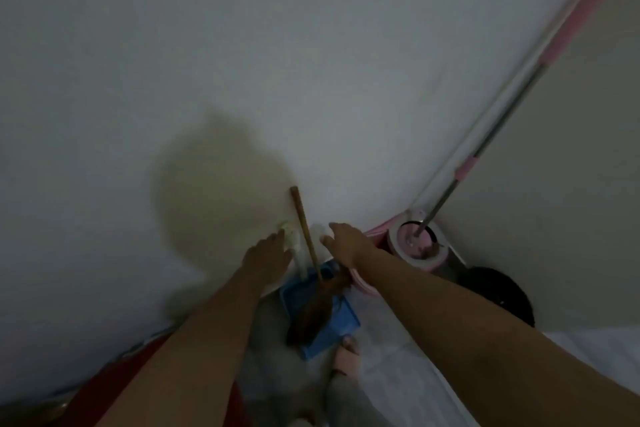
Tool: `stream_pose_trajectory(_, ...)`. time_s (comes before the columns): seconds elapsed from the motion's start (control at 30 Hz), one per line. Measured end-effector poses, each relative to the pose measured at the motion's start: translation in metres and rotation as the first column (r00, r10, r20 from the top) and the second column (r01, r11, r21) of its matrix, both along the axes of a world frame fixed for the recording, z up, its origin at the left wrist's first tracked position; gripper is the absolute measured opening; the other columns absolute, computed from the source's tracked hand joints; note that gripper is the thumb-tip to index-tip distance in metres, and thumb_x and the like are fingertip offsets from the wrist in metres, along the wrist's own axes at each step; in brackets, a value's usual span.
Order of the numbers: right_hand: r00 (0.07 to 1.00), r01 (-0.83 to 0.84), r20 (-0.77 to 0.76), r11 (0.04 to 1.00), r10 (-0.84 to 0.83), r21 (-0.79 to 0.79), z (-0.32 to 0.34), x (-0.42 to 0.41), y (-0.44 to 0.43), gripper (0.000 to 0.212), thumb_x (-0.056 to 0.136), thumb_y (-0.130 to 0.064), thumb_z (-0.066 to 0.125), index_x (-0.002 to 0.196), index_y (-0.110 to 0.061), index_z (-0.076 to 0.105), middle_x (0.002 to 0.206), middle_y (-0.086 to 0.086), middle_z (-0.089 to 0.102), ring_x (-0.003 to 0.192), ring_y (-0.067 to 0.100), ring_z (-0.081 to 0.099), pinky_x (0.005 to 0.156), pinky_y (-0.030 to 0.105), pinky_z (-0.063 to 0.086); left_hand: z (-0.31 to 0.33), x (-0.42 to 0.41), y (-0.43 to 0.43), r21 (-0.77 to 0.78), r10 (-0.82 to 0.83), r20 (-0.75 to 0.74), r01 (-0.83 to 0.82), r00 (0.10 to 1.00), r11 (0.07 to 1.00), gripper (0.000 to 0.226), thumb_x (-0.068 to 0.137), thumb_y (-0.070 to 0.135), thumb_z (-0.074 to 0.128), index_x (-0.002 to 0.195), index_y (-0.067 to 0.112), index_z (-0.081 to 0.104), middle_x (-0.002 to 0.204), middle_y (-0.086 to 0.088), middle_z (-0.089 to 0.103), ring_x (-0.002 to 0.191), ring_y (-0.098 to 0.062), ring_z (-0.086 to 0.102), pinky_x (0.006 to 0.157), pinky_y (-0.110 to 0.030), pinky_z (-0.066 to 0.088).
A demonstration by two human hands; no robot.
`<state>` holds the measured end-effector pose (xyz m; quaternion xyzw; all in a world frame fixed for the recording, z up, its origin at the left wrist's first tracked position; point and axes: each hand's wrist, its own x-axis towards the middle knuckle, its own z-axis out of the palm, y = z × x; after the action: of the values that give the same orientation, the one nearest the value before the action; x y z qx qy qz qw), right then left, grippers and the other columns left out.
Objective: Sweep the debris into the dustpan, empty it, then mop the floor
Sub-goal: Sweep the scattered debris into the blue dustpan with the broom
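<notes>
A blue dustpan (329, 319) stands on the floor against the white wall, its white handle (294, 246) upright. A broom with a brown stick (304, 232) leans on the wall, its dark bristles (311, 315) resting in the dustpan. My left hand (268, 253) reaches to the white handle, fingertips at its top, not closed round it. My right hand (346, 243) is stretched out just right of the broom stick, fingers apart, holding nothing. A pink and white mop bucket (419, 243) sits in the corner with the mop pole (485, 142) leaning up from it.
The room is dim. A dark round object (495, 291) lies right of the bucket by the right wall. My foot (346, 357) stands on the pale floor just below the dustpan. A red object (138, 367) lies at the lower left by the wall.
</notes>
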<state>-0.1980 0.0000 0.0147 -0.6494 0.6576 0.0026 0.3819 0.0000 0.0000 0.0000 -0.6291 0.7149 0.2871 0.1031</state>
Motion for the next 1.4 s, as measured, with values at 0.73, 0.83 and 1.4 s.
stream_pose_trajectory(0.73,0.986,0.155,0.093,0.974,-0.141,-0.165,-0.048,0.046,-0.066,0.034,0.091,-0.049,0.052,0.109,-0.024,0.066,0.097,-0.002,0.061,0.087,0.014,0.058,0.064,0.023,0.037,-0.061,0.011,-0.035,-0.182,-0.105,-0.167,0.074,0.980,0.981,0.062,0.094,0.023,0.058,0.150,0.018,0.034,0.152,-0.002,0.036,0.137,-0.016,0.040,0.107,-0.029,0.044)
stream_pose_trajectory(0.83,0.985,0.165,0.084,0.962,-0.150,-0.217,-0.050,0.054,-0.068,0.031,0.091,-0.050,0.052,0.099,-0.025,0.068,0.087,-0.005,0.059,0.080,0.012,0.059,0.053,0.021,0.031,-0.064,0.017,-0.034,-0.178,-0.079,-0.223,0.039,0.972,0.983,0.059,0.092,0.020,0.060,0.148,0.017,0.039,0.149,-0.002,0.040,0.138,-0.017,0.040,0.108,-0.030,0.044)
stream_pose_trajectory(1.4,0.069,0.405,0.299,0.300,-0.952,0.863,-0.029,0.004,0.023,0.013,0.095,-0.026,0.053,0.101,-0.018,0.061,0.099,0.014,0.063,0.088,0.027,0.069,0.072,0.032,0.058,-0.077,-0.001,-0.041,0.499,0.143,-0.064,-0.092,0.988,0.862,0.061,0.090,0.040,0.062,0.131,-0.004,0.053,0.127,-0.022,0.059,0.110,-0.034,0.063,0.088,-0.038,0.053)
